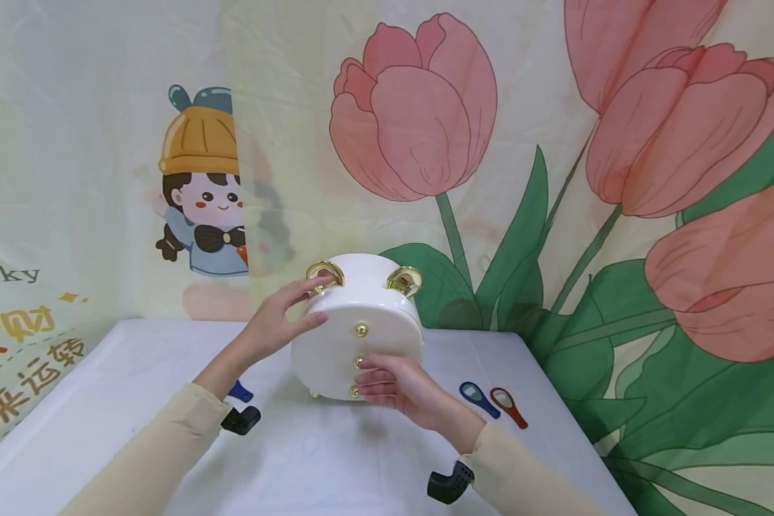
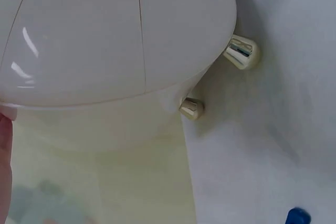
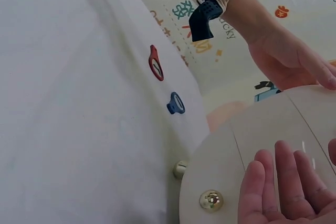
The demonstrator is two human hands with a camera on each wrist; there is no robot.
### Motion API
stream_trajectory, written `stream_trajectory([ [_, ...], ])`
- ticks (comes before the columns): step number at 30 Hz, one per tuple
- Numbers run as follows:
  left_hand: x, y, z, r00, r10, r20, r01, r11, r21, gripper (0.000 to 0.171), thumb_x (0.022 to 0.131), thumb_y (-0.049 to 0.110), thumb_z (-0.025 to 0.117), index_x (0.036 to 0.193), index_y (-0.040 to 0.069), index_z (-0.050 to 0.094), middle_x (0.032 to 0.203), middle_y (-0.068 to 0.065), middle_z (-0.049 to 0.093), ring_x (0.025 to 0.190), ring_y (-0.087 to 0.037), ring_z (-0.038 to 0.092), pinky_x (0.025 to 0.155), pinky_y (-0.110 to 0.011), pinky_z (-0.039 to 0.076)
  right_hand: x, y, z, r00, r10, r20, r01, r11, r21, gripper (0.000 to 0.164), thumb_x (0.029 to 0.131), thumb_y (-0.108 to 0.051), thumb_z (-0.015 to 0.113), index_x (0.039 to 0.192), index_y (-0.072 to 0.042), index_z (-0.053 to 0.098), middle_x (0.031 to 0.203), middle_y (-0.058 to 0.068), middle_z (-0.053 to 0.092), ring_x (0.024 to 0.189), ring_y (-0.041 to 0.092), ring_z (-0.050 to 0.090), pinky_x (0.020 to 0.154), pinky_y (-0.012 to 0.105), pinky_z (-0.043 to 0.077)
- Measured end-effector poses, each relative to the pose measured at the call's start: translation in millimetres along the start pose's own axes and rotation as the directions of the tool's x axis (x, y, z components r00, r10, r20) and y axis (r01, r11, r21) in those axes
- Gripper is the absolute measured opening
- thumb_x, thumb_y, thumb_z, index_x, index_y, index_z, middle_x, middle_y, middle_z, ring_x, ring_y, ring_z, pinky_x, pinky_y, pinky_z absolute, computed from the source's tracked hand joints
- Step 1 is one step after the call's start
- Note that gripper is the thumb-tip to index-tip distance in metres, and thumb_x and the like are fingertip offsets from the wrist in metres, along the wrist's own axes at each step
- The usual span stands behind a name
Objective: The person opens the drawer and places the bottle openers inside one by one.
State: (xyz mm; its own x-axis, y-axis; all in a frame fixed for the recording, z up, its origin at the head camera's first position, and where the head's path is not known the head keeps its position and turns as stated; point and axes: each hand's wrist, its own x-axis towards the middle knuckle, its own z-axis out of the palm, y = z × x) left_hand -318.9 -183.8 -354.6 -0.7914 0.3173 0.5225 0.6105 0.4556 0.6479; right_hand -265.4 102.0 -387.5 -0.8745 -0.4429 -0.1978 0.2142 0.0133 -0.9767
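A white rounded box [image 1: 327, 344] with gold knobs down its front and gold ring handles on top stands on small gold feet on the table. My left hand [image 1: 277, 321] is at its upper left corner, fingers at the left ring handle [image 1: 332, 271] and thumb at the front edge. My right hand [image 1: 405, 387] is before the lower front, its loosely extended fingers overlapping the lower knobs in the head view. From the right wrist, those fingers [image 3: 287, 182] appear spread in front of the panel. Seams [image 2: 140, 24] divide the white front.
On the white table [image 1: 284, 459], a blue-rimmed tool [image 1: 479, 399] and a red-rimmed one [image 1: 509, 408] lie right of the box. Another red one [image 3: 156, 64] and a blue one [image 3: 176, 103] lie on the left side. A tulip-printed cloth [image 1: 297, 86] hangs behind.
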Motion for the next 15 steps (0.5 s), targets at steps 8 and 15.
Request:
stream_trajectory([
  [8,1.7,-2.0,5.7,1.0,-0.021,0.011,0.02,0.996,0.088,0.067,0.098,0.046,0.075,0.16,0.043,0.047,0.165,-0.005,0.046,0.152,-0.035,0.034,0.114,-0.075,0.032,3.2,15.2,-3.4,0.999,0.036,-0.007,-0.036,0.999,0.029,0.05,0.105,-0.038,0.061,0.134,0.003,0.064,0.124,0.022,0.074,0.102,0.024,0.076,0.095,0.039,0.061],
  [15,2.2,-7.0,10.2,0.999,0.035,0.041,-0.038,0.997,0.074,0.057,0.102,0.04,0.071,0.157,0.039,0.053,0.157,-0.003,0.053,0.147,-0.03,0.041,0.113,-0.067,0.038,9.9,25.9,-6.3,0.997,0.071,0.016,-0.072,0.995,0.074,0.053,0.105,-0.041,0.06,0.137,0.002,0.064,0.124,0.018,0.075,0.108,0.028,0.076,0.104,0.045,0.057],
])
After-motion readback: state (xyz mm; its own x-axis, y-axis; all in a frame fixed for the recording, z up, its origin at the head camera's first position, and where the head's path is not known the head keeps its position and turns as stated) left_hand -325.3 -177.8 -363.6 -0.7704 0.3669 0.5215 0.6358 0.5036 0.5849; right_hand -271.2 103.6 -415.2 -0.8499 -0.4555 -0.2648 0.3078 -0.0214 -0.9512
